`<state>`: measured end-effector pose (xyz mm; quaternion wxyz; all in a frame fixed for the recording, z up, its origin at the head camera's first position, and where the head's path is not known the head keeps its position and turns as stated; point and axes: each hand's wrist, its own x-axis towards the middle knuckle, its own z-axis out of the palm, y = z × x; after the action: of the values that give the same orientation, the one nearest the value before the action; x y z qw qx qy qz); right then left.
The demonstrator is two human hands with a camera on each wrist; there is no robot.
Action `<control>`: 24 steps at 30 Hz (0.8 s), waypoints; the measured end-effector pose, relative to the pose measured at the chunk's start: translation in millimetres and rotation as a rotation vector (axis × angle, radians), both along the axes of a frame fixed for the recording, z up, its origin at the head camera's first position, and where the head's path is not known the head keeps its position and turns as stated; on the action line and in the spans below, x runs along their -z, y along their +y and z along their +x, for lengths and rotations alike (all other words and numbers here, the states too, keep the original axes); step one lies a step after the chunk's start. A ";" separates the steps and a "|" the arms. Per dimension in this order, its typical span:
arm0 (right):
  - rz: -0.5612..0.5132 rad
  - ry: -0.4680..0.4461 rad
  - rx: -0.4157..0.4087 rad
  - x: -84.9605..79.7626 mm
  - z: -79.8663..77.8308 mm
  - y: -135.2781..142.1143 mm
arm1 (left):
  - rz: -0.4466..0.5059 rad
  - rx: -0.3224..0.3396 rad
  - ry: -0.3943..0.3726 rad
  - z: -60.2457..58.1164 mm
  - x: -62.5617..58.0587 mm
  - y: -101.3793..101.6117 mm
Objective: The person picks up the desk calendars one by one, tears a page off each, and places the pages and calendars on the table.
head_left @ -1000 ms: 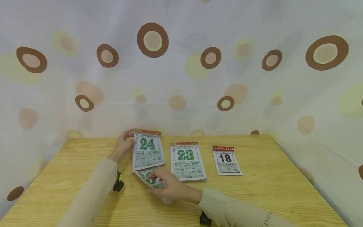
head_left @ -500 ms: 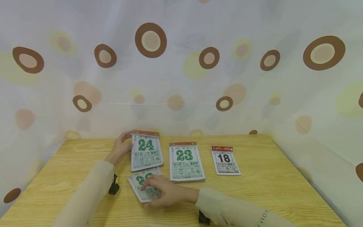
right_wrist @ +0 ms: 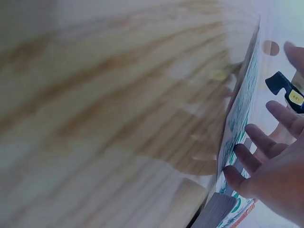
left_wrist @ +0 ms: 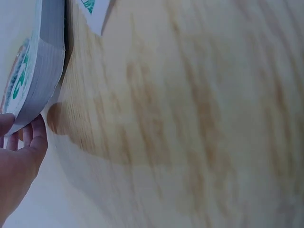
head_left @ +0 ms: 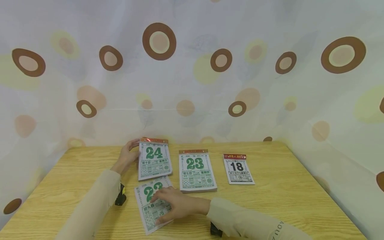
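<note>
Head view shows the left hand [head_left: 127, 158] left of the frame's centre, gripping the left edge of a thick calendar [head_left: 155, 162] that bears a green 24; in the left wrist view, at the left edge, its thumb lies over the pad's face and its fingers curl beneath. Just below that calendar, at the lower centre-left of the head view, a page [head_left: 147, 211] lies tilted, its green number starting with 2 and the second digit partly covered. Over its right side is the right hand [head_left: 180, 204], fingers spread wide and thumb apart; in the right wrist view, at the right edge, the fingertips reach the page's face, though firm contact is hard to tell. Near the centre sits another calendar [head_left: 197, 173] marked 23, and right of it a smaller calendar [head_left: 239, 173] with a black 18. All rest on a wood-grain table [head_left: 279, 203], before a dotted cloth [head_left: 192, 80] filling the upper frame.
</note>
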<state>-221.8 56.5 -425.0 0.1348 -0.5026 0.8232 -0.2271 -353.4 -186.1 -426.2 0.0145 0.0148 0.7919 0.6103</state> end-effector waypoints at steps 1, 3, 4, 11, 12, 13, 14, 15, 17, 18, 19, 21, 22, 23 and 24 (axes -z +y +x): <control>0.014 0.010 0.006 0.0 0.6 -0.1 | -0.011 0.002 -0.004 0.0 0.4 -0.3; 0.036 0.026 0.018 -0.5 2.0 -0.1 | -0.025 0.007 -0.016 0.0 1.1 -0.5; 0.044 0.034 0.024 -0.5 2.7 -0.1 | -0.033 0.009 -0.023 0.0 1.3 -0.7; 0.077 0.085 0.054 0.9 6.4 -1.5 | -0.054 0.034 -0.066 -0.2 1.0 -1.1; 0.080 0.085 0.059 0.7 7.1 -1.7 | -0.049 0.038 -0.073 -0.5 0.9 -0.7; 0.084 0.084 0.065 0.4 7.9 -1.9 | -0.045 0.040 -0.081 -0.8 0.8 -0.1; 0.087 0.081 0.072 -0.1 8.7 -1.9 | -0.041 0.045 -0.088 -1.1 0.7 0.5; 0.090 0.075 0.080 -0.8 9.6 -2.0 | -0.035 0.047 -0.097 -1.2 0.7 1.1; 0.095 0.065 0.091 -2.2 11.2 -2.3 | -0.030 0.049 -0.110 -1.3 1.0 2.3; 0.097 0.061 0.095 -2.6 11.9 -2.5 | -0.027 0.050 -0.114 -1.4 1.2 2.8; 0.099 0.056 0.099 -3.1 12.6 -2.6 | -0.027 0.050 -0.117 -1.6 1.6 3.3; 0.104 0.050 0.108 -3.6 13.6 -2.9 | -0.025 0.052 -0.124 -2.2 2.8 4.0; 0.106 0.051 0.111 -3.3 13.9 -3.1 | -0.028 0.054 -0.125 -2.6 3.3 4.4; 0.108 0.050 0.114 -3.0 14.3 -3.3 | -0.031 0.059 -0.124 -3.1 3.7 4.8; 0.109 0.049 0.117 -2.5 14.6 -3.6 | -0.030 0.062 -0.124 -3.7 4.2 5.2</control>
<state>-207.1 52.8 -422.6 0.1286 -0.4510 0.8652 -0.1771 -357.1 -180.9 -430.4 0.0828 0.0014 0.7976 0.5975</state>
